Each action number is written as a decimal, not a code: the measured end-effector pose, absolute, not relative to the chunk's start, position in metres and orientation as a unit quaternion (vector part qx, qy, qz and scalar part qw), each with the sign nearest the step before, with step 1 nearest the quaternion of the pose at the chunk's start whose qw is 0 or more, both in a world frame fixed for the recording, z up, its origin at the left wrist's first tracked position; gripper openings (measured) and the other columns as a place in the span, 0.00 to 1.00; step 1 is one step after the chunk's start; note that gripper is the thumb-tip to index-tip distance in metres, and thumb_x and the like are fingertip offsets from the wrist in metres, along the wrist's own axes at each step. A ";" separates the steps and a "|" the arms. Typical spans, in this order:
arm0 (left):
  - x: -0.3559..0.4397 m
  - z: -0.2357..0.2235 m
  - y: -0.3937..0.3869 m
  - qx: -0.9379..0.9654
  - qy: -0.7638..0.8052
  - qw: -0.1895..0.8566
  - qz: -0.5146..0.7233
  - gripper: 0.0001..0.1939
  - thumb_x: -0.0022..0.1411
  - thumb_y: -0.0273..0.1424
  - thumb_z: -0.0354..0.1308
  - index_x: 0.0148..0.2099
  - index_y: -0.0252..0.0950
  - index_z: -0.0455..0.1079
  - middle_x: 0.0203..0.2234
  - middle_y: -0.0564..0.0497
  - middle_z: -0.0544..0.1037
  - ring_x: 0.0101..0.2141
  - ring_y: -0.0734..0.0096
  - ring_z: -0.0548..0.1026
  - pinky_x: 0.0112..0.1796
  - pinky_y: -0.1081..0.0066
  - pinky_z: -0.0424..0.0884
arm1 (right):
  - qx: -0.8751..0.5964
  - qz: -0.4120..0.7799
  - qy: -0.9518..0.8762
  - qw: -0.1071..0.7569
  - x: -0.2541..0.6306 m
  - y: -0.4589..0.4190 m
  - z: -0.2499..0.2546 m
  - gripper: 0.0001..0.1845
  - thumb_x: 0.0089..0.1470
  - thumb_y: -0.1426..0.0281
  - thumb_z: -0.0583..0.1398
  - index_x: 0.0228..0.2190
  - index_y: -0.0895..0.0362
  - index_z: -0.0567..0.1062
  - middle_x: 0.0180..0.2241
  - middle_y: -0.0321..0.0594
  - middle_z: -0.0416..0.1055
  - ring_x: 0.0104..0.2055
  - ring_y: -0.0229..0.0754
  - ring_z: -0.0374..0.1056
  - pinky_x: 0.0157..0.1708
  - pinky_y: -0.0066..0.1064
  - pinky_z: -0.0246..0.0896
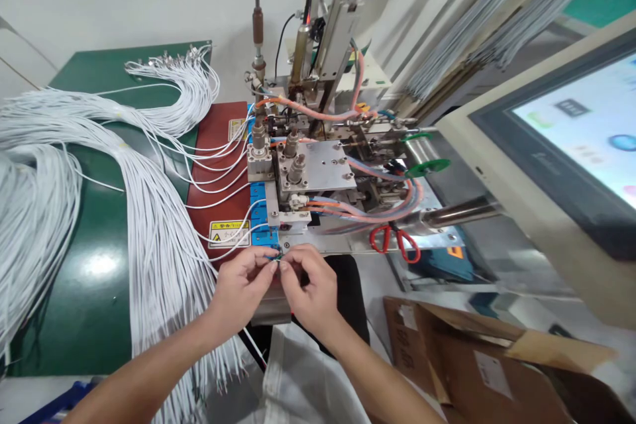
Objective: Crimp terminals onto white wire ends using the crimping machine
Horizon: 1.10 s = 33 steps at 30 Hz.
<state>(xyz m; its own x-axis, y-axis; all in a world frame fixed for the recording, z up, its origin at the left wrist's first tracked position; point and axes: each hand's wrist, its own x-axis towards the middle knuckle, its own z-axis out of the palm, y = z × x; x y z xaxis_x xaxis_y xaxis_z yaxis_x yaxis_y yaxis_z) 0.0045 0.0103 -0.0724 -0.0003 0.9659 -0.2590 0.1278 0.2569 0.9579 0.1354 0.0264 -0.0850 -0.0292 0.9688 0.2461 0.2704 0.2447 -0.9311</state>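
My left hand (243,285) and my right hand (311,285) meet fingertip to fingertip at the front end of the machine, both closed in a pinch. Between them shows the small end of a white cable (256,344), with dark greenish thin wires; its exact shape is mostly covered by my fingers. The cable hangs down below my left hand. Just beyond my fingertips is a row of blue clamp blocks (259,215), which several white cables run into from the left.
A large bundle of white cables (154,258) lies over the green table (94,338). The bench machine (318,165) carries hoses and a wire spool (422,154). Red-handled scissors (395,242) lie at its front edge. A screen (581,126) and cardboard box (477,358) are at right.
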 end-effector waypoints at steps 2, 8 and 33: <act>0.002 -0.071 0.012 0.489 0.591 0.520 0.375 0.12 0.58 0.33 0.53 0.44 0.35 0.66 0.27 0.53 0.75 0.28 0.75 0.73 0.32 0.75 0.70 | -0.494 0.312 -0.649 0.487 0.137 0.027 -0.087 0.05 0.47 0.75 0.56 0.22 0.55 0.69 0.24 0.38 0.66 0.29 0.40 0.63 0.31 0.32 0.59; -0.022 -0.064 0.023 0.677 0.603 0.364 0.213 0.08 0.57 0.27 0.53 0.40 0.39 0.69 0.32 0.52 0.74 0.29 0.74 0.72 0.33 0.72 0.69 | -0.554 0.384 -0.603 0.427 0.145 0.036 -0.102 0.07 0.49 0.72 0.55 0.21 0.56 0.68 0.21 0.34 0.63 0.22 0.34 0.58 0.23 0.26 0.55; -0.019 -0.067 0.031 0.771 0.604 0.199 0.035 0.13 0.59 0.20 0.43 0.38 0.33 0.68 0.30 0.46 0.71 0.34 0.64 0.72 0.39 0.65 0.68 | -0.549 0.368 -0.688 0.299 0.151 0.051 -0.124 0.14 0.57 0.64 0.48 0.25 0.55 0.67 0.24 0.36 0.66 0.27 0.37 0.62 0.29 0.27 0.55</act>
<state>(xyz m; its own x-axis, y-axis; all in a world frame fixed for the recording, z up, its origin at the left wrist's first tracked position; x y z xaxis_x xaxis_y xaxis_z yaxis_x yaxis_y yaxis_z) -0.0194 0.0312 -0.0669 0.2686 0.9452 -0.1858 0.9169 -0.1918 0.3500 0.1510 0.0507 -0.1236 -0.2180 0.9759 0.0073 0.5360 0.1260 -0.8348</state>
